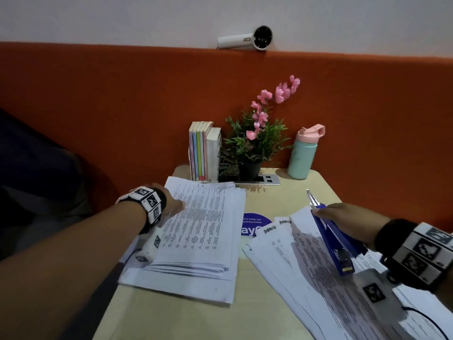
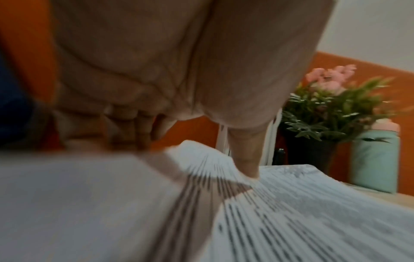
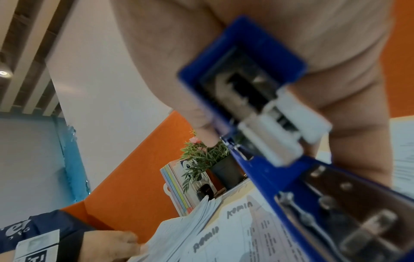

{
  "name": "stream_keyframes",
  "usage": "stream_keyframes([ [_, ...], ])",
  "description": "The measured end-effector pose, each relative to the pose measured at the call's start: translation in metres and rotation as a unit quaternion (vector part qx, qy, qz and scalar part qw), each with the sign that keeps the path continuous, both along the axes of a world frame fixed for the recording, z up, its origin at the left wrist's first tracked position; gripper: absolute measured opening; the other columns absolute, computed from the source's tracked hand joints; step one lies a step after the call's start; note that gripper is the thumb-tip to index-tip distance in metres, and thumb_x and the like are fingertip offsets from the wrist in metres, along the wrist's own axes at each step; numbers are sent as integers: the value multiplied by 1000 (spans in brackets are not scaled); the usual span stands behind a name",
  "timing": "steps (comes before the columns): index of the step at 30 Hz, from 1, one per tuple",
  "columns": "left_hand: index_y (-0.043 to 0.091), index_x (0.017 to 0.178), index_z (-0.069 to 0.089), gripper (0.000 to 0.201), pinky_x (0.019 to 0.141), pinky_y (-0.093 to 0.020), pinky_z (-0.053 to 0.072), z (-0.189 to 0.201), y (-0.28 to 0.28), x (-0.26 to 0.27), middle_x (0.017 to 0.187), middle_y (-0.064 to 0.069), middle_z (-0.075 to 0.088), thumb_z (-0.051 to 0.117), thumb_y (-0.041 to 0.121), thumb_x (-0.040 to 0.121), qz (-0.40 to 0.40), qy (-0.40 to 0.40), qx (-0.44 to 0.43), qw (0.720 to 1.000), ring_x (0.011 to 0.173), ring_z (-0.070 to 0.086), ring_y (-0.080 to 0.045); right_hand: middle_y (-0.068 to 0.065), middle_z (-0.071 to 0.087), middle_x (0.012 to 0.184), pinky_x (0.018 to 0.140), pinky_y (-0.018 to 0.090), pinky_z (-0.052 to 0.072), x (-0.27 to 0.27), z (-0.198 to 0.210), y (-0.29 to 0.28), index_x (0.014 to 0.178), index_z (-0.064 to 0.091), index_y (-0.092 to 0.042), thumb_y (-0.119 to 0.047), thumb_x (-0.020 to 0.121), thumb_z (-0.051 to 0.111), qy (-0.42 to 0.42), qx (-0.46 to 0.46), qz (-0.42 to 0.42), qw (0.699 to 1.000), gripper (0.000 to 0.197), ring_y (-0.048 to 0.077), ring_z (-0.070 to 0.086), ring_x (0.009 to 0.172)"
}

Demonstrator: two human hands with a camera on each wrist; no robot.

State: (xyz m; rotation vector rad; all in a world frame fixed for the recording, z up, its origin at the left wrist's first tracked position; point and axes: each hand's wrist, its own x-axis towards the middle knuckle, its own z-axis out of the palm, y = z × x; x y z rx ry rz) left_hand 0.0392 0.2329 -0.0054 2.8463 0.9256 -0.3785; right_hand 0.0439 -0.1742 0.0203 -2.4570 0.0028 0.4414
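Now: left hand [image 1: 169, 200] pinches the far-left corner of the stack [image 1: 196, 231], thumb on top, fingers curled at the edge. Right hand [image 1: 343, 222] wraps the blue stapler [image 1: 335, 241], tilted over the fanned sets [image 1: 294, 266] at right. Best to lift one clean set, square its corner, then seat it fully in the stapler's mouth. Beige table [image 1: 282, 200]; books [image 1: 203, 150], plant [image 1: 255, 141], bottle [image 1: 302, 153] at the back; orange panel [image 1: 98, 94] behind.

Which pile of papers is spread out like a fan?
The right pile, under the blue stapler; the left pile, held by the left hand, lies stacked.
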Motion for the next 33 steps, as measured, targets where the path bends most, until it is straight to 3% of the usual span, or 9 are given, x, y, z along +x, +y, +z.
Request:
stream_keyframes([
  [2, 2, 154, 14, 109, 112, -45, 34, 15, -10, -7, 156, -24, 18, 56, 72, 83, 16, -56, 19, 998, 143, 27, -41, 6, 61, 68, 64, 32, 37, -1, -1, -7, 92, 65, -9, -51, 96, 50, -10, -20, 1, 1000, 44, 21, 54, 59],
  [7, 14, 135, 53, 65, 96, -35, 47, 53, -73, -17, 136, -7, 55, 54, 62, 91, -232, -119, -67, 963, 117, 55, -27, 1, 61, 120, 96, 35, 42, -4, -13, -25, 121, 56, -27, -46, 98, 48, -15, -51, 42, 998, 30, 20, 57, 108],
  [12, 8, 125, 64, 48, 95, -32, 46, 37, -179, -6, 122, -5, 63, 52, 46, 98, -349, -8, -119, 930, 114, 57, -24, 3, 58, 128, 81, 29, 42, -12, -21, -24, 132, 47, -31, -45, 100, 43, -4, -90, 75, 993, 35, 20, 56, 105],
  [16, 4, 88, 65, 40, 54, -28, 36, 12, -217, 11, 71, -4, 52, 55, 41, 98, -342, 14, -90, 935, 65, 49, -19, -2, 56, 115, 58, 20, 31, -12, -24, -24, 132, 47, -31, -41, 102, 42, -13, -67, 81, 994, 33, 6, 49, 76],
  [19, 6, 115, 66, 36, 75, -29, 49, 5, -226, 15, 103, -6, 67, 62, 35, 95, -340, 1, -87, 936, 93, 64, -22, 0, 63, 94, 56, 27, 37, -14, -25, -24, 127, 49, -34, -43, 101, 43, -22, -47, 76, 996, 28, 13, 52, 63],
  [21, 10, 134, 58, 47, 84, -26, 47, 4, -224, 15, 126, -5, 63, 67, 30, 92, -336, -13, -95, 937, 113, 60, -22, 6, 68, 107, 75, 39, 49, -14, -24, -27, 125, 49, -40, -44, 99, 44, -30, -33, 82, 996, 26, 28, 65, 84],
  [23, 14, 131, 60, 49, 77, -23, 44, 5, -217, 14, 116, -1, 65, 73, 32, 87, -338, -12, -111, 935, 102, 62, -19, 0, 68, 113, 89, 42, 49, -17, -21, -29, 126, 48, -43, -42, 100, 43, -38, -11, 100, 994, 27, 32, 65, 98],
  [29, 23, 72, 63, 25, 55, -21, 40, 8, -187, 5, 64, 9, 61, 74, 41, 84, -324, 17, -135, 936, 58, 54, -10, -3, 67, 101, 79, 40, 51, -30, -13, -25, 135, 43, -47, -36, 103, 42, -61, -10, 186, 981, 33, 27, 63, 85],
  [33, 20, 108, 66, 34, 67, -24, 46, 8, -179, -7, 96, 1, 68, 72, 45, 85, -348, 45, -108, 930, 76, 59, -14, -11, 65, 111, 67, 21, 47, -35, -12, -15, 134, 47, -47, -40, 101, 47, -91, -110, 263, 954, 34, 5, 59, 78],
])
